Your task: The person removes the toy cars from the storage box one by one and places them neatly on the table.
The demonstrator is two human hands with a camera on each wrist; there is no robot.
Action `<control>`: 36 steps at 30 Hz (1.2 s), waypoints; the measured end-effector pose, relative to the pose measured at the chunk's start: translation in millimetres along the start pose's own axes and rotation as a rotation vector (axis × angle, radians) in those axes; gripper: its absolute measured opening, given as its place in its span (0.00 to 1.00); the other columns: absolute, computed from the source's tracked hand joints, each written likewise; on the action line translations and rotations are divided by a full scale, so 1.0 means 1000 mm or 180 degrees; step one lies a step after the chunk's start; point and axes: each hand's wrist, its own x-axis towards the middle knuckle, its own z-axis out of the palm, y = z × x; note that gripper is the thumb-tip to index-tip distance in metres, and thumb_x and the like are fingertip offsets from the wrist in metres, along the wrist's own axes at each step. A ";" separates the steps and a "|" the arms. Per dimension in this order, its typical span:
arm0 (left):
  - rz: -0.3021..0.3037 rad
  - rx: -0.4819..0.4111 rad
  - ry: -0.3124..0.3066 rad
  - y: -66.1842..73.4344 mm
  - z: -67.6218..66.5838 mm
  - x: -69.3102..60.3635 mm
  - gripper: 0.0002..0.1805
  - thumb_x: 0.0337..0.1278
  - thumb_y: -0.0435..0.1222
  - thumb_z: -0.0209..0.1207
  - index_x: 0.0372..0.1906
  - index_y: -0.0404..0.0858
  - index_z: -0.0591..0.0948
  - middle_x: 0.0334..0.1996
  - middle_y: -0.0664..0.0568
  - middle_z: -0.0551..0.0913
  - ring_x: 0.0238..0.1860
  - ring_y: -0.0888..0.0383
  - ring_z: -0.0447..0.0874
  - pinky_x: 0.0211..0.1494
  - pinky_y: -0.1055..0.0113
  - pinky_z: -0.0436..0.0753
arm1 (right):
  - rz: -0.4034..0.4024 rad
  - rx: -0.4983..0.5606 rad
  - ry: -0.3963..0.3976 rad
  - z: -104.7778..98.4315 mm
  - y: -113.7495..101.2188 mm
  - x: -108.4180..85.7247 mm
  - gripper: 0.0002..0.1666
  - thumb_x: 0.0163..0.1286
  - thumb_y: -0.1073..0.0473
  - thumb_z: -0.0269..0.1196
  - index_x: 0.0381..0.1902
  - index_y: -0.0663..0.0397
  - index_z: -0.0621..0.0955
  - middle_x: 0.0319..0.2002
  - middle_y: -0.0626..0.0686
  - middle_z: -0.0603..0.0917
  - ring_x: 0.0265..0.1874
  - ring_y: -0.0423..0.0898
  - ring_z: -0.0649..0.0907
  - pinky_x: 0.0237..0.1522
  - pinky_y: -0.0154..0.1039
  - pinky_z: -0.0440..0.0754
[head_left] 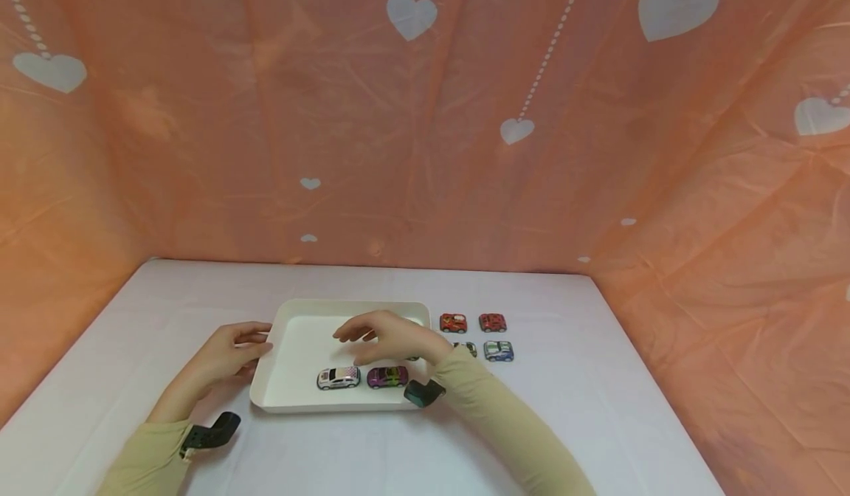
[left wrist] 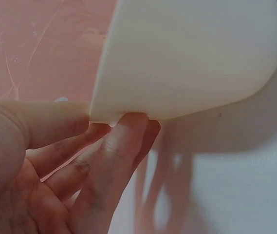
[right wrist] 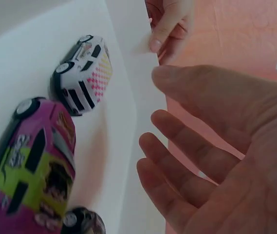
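A shallow white tray (head_left: 292, 401) lies on the table, and my left hand (head_left: 229, 350) pinches its left edge between thumb and fingers. The left wrist view shows the fingertips against the tray wall (left wrist: 187, 58). Over the tray, my right hand (head_left: 388, 336) hovers with relaxed, spread fingers and holds nothing. Beneath and nearer the front are a white toy car (head_left: 339, 378) with a pink-checked part and a purple and yellow-green toy car (head_left: 387, 377), side by side. A third toy car (right wrist: 83, 222) in the tray is mostly hidden.
Right of the tray stand two red toy cars, one left (head_left: 454, 323) and one right (head_left: 493, 322). In front of them are a blue and white car (head_left: 499, 350) and another partly covered by the right arm. An orange heart-patterned curtain (head_left: 372, 149) surrounds the white table (head_left: 564, 407).
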 end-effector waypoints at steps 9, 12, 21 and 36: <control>0.0083 0.0109 0.0050 -0.001 0.000 0.001 0.25 0.62 0.32 0.58 0.61 0.23 0.69 0.47 0.33 0.79 0.29 0.56 0.79 0.27 0.63 0.80 | 0.0246 -0.0098 -0.0219 0.008 0.000 0.011 0.29 0.57 0.67 0.70 0.58 0.57 0.78 0.53 0.52 0.81 0.51 0.42 0.78 0.52 0.29 0.73; 0.0045 0.0095 0.0054 -0.001 0.001 0.001 0.25 0.62 0.31 0.58 0.62 0.24 0.69 0.47 0.34 0.78 0.29 0.56 0.79 0.28 0.63 0.80 | 0.0293 -0.0215 -0.0303 0.009 0.000 0.011 0.30 0.57 0.67 0.70 0.59 0.56 0.77 0.53 0.49 0.81 0.50 0.39 0.78 0.52 0.28 0.72; 0.0060 0.0112 0.0079 -0.002 0.000 0.001 0.25 0.62 0.32 0.58 0.61 0.23 0.69 0.47 0.33 0.78 0.28 0.56 0.78 0.27 0.63 0.80 | 0.0310 -0.0242 -0.0456 0.013 0.001 0.012 0.29 0.57 0.68 0.70 0.58 0.57 0.78 0.53 0.50 0.81 0.48 0.37 0.79 0.50 0.27 0.72; 0.0042 0.0113 0.0074 -0.003 0.001 0.000 0.26 0.63 0.32 0.58 0.61 0.23 0.69 0.47 0.33 0.78 0.29 0.55 0.78 0.27 0.62 0.80 | 0.0378 -0.0413 -0.0559 0.018 0.001 0.017 0.27 0.55 0.68 0.72 0.54 0.53 0.81 0.46 0.42 0.82 0.44 0.33 0.78 0.48 0.26 0.73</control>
